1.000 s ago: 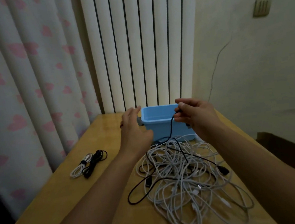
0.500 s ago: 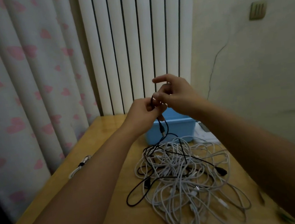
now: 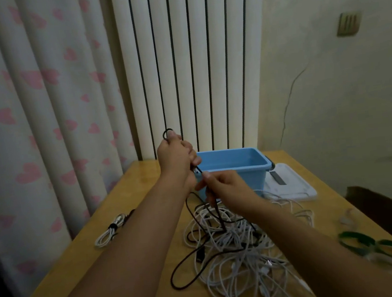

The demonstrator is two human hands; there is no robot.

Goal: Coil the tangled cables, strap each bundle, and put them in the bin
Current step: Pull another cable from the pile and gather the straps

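Setting: a wooden table (image 3: 86,265) is seen set against a heart-printed curtain (image 3: 38,105), a ribbed white radiator (image 3: 192,63) and a cracked, pale wall (image 3: 330,96).
Landmark: a blue bin (image 3: 235,168) is placed open-topped at the far middle of the table; all places below are given from it.
Left hand: the left hand (image 3: 175,156) is raised just left of the bin, above its rim, fist upright; its fingers are curled round a black cable (image 3: 179,267), a small loop of which is seen poking out above the knuckles.
Right hand: the right hand (image 3: 227,190) is held in front of the bin, lower than the left; the same black cable is pinched between thumb and fingertips just under the left fist.
Black cable: it is seen running taut down from the right hand into the heap, then out in a wide loop nearer the viewer than the bin.
Tangle: a heap of white cables (image 3: 246,259) is spread loose and uncoiled on the table in front of the bin.
Strapped bundles: a coiled white bundle (image 3: 109,234), bound with a dark strap, is laid well to the left of the bin; a dark one beside it is mostly hidden by the left forearm.
Right of the bin: a white flat device (image 3: 289,185) is set touching the bin's right end; green straps (image 3: 372,245), blurred, are lying nearer the viewer.
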